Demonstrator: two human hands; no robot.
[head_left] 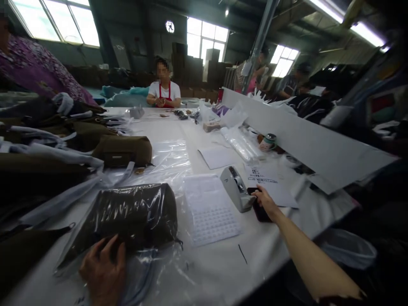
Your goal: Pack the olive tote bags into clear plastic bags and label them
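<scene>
My left hand (105,265) lies with its fingers bent and spread against the near side of a dark olive fabric bag (137,212) wrapped in clear plastic. Loose film from the wrapping spreads over the table beneath and beside it. Over a black phone (263,213), my right hand (266,201) reaches with its fingers apart, the tips beside the front end of a grey tape dispenser (237,189). Whether those fingertips touch the dispenser I cannot tell. A sheet of small printed labels (213,225) lies between the wrapped bag and the dispenser.
More olive bags (123,151) with white straps are piled at left. Handwritten paper (277,191), a lidded mug (267,142) and plastic rolls (242,144) lie along the right, before a long white board (296,131). Across the table sits a person in a red apron (164,91).
</scene>
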